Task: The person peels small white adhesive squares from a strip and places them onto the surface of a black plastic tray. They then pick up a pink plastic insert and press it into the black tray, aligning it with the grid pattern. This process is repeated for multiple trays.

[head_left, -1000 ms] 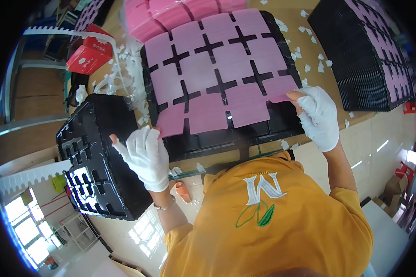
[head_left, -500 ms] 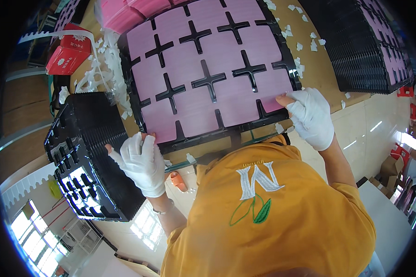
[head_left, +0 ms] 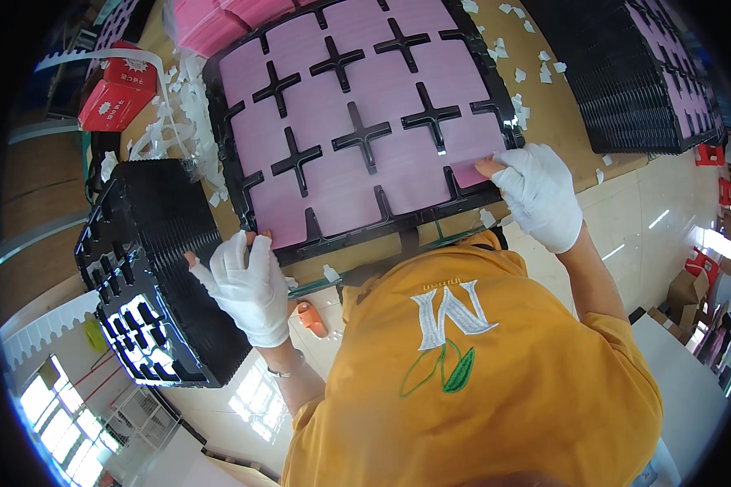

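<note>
A black plastic tray (head_left: 361,135) lies before me, its cells filled with flat pink pieces (head_left: 398,166) between raised cross-shaped ribs. My left hand (head_left: 248,288), in a white glove with bare fingertips, is closed at the near left corner of the tray. Across from it my right hand (head_left: 538,199), gloved the same way, grips the near right corner. Its bare thumb lies over the edge of the corner pink piece, which looks darker there. The fingers beneath the rim are hidden on both sides.
A tall stack of black trays (head_left: 179,260) stands at the left, another (head_left: 625,81) at the far right. Pink bundles (head_left: 211,24) sit behind the tray. A red box (head_left: 120,97) and white scraps (head_left: 191,105) lie on the brown tabletop (head_left: 581,122).
The whole view has shifted slightly. Both hands keep their places at the near corners of the tray.
</note>
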A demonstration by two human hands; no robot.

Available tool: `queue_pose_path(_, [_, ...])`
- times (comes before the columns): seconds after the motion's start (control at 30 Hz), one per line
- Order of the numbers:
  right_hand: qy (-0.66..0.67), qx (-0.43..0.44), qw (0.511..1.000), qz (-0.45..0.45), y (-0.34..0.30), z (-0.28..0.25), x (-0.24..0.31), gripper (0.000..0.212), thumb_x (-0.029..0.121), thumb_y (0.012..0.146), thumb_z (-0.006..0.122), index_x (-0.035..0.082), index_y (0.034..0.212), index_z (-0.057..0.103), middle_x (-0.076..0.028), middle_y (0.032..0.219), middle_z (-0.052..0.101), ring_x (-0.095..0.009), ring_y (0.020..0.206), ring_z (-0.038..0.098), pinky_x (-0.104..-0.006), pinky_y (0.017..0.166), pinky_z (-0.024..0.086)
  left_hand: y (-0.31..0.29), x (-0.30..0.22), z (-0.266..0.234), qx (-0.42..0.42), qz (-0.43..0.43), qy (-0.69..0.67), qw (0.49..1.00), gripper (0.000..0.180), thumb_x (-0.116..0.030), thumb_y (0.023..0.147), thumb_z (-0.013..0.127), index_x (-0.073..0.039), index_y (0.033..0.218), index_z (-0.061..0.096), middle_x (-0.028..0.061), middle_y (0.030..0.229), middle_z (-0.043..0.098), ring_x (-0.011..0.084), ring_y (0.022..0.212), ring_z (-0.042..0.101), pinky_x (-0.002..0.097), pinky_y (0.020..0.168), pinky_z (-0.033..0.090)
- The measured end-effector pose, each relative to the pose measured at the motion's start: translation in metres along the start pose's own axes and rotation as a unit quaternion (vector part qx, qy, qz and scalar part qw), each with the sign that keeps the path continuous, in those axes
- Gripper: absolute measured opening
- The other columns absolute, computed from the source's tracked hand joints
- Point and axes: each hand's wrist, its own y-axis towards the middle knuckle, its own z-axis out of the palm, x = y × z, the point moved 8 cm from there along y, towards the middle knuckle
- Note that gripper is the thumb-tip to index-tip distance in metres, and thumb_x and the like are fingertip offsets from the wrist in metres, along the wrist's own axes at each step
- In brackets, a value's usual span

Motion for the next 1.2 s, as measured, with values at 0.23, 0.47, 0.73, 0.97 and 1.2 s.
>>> queue_pose_path(0.23, [-0.014, 0.015, 1.0, -0.006, -0.003, -0.001, -0.001, 0.027, 0.005, 0.074, 0.061, 0.011, 0.099, 0.066, -0.006, 0.086, 0.061, -0.025, 0.072, 0.056, -0.0365, 0.062, 0.043, 0.003, -0.01, -0.005, 0.032, 0.01, -0.004, 0.999, 0.029, 0.0, 0.069, 0.072, -0.013, 0.094, 0.069, 0.0027, 0.099, 0.061, 0.0232, 0.097, 0.06, 0.0591, 0.109, 0.027])
queue_pose_path(0.47, [-0.035, 0.022, 0.999, -0.026, -0.001, -0.004, 0.001, 0.023, 0.007, 0.075, 0.062, 0.012, 0.098, 0.066, -0.004, 0.086, 0.061, -0.024, 0.072, 0.057, -0.0369, 0.062, 0.042, 0.0, -0.01, -0.006, 0.006, 0.018, -0.015, 1.0, 0.03, -0.002, 0.067, 0.076, -0.013, 0.094, 0.069, 0.0031, 0.099, 0.062, 0.0233, 0.096, 0.059, 0.0581, 0.109, 0.027])
queue_pose_path(0.73, [-0.03, 0.091, 0.995, -0.035, -0.014, -0.017, -0.007, 0.036, 0.047, 0.076, 0.066, 0.012, 0.078, 0.062, -0.003, 0.086, 0.059, -0.026, 0.073, 0.056, -0.0396, 0.066, 0.041, -0.003, -0.011, -0.018, 0.067, 0.025, -0.033, 0.997, 0.026, -0.034, 0.076, 0.072, -0.01, 0.086, 0.069, 0.0075, 0.104, 0.062, 0.0286, 0.101, 0.056, 0.0559, 0.111, 0.022])
queue_pose_path(0.97, [-0.074, -0.016, 0.996, -0.045, 0.0, -0.025, -0.008, 0.071, 0.071, 0.082, 0.044, 0.006, 0.093, 0.068, -0.013, 0.122, 0.059, -0.042, 0.113, 0.051, -0.0525, 0.095, 0.04, 0.009, -0.012, -0.006, 0.081, 0.028, -0.057, 0.995, 0.073, -0.063, 0.094, 0.027, -0.002, 0.117, 0.061, 0.0198, 0.131, 0.05, 0.041, 0.118, 0.044, 0.053, 0.107, 0.024])
queue_pose_path(1.2, [-0.056, 0.059, 0.997, 0.005, 0.008, 0.025, 0.001, 0.085, 0.074, 0.086, 0.029, 0.002, 0.112, 0.066, -0.019, 0.136, 0.049, -0.047, 0.129, 0.034, -0.0592, 0.107, 0.024, 0.001, -0.023, 0.04, 0.152, 0.022, 0.005, 0.988, 0.069, -0.064, 0.089, 0.039, -0.011, 0.13, 0.057, 0.0182, 0.141, 0.043, 0.0434, 0.122, 0.04, 0.059, 0.109, 0.024])
